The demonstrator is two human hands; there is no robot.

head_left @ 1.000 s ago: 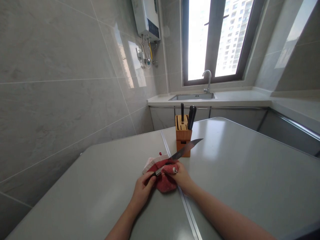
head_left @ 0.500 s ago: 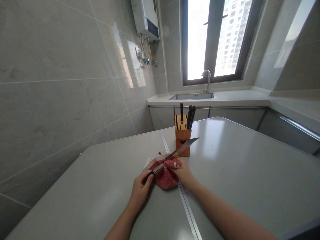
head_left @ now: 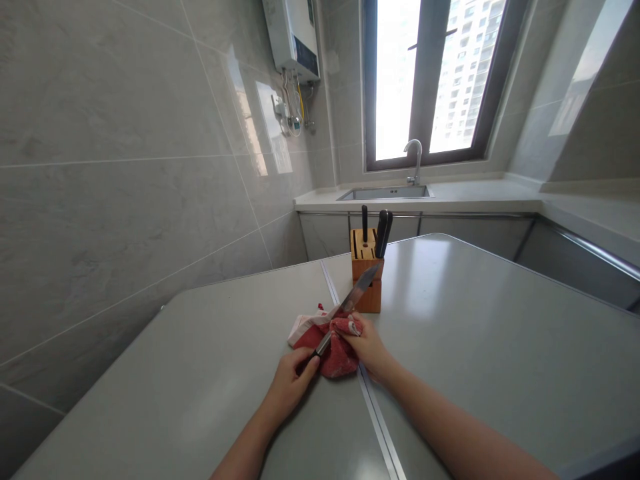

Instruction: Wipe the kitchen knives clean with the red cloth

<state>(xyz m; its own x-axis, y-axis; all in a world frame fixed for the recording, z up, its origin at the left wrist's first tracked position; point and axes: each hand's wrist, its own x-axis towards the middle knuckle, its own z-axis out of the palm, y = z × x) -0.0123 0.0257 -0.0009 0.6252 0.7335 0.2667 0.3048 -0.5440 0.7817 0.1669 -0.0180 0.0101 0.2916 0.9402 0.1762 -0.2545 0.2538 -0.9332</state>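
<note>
My left hand (head_left: 291, 379) is closed round the black handle of a long kitchen knife (head_left: 350, 303), whose blade points up and away toward the wooden knife block (head_left: 367, 273). My right hand (head_left: 367, 345) is closed on a bunched red cloth (head_left: 336, 353) and presses it against the lower part of the blade. The cloth rests on the grey table (head_left: 210, 387), with a paler pink-and-white part (head_left: 299, 326) showing on its left. The knife's handle is mostly hidden in my left fist.
The knife block holds three black-handled knives (head_left: 383, 232). A seam (head_left: 373, 413) runs down the table between my arms. Behind are a counter with a sink (head_left: 384, 193) and tap (head_left: 415, 157), a window, a tiled wall at left and a wall-mounted water heater (head_left: 295, 37).
The knife has swung: its tip moved left and now points more steeply toward the block. My left hand shifted slightly right and nearer. My right hand with the cloth stayed about where it was.
</note>
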